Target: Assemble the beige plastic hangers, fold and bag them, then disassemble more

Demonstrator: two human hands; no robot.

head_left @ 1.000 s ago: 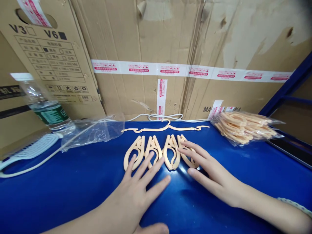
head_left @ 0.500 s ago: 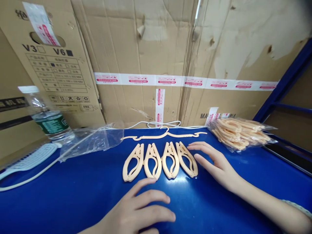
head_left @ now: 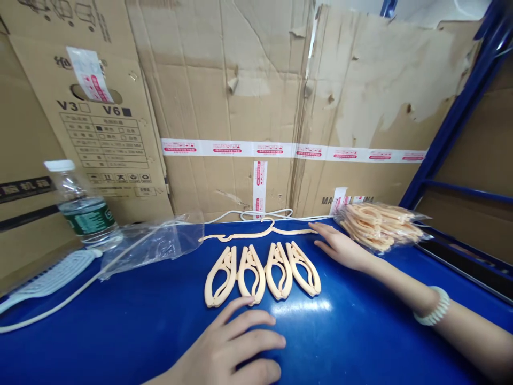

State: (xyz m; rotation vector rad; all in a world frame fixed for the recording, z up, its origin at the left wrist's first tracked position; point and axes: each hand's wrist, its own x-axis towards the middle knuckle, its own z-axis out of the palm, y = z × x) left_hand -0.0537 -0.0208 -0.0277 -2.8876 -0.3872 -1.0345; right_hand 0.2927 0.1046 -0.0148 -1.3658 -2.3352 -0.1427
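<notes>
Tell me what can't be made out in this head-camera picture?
Left hand: wrist cut off by the bottom edge, head view.
Clear plastic bag of peach plastic hangers: count hidden, since they overlap inside.
Printed table on the brown cardboard box: characters too small.
Pale ribbed plastic piece: far end cut off by the left edge.
Right hand: whether its fingertips touch the thin peach hanger bar is unclear.
</notes>
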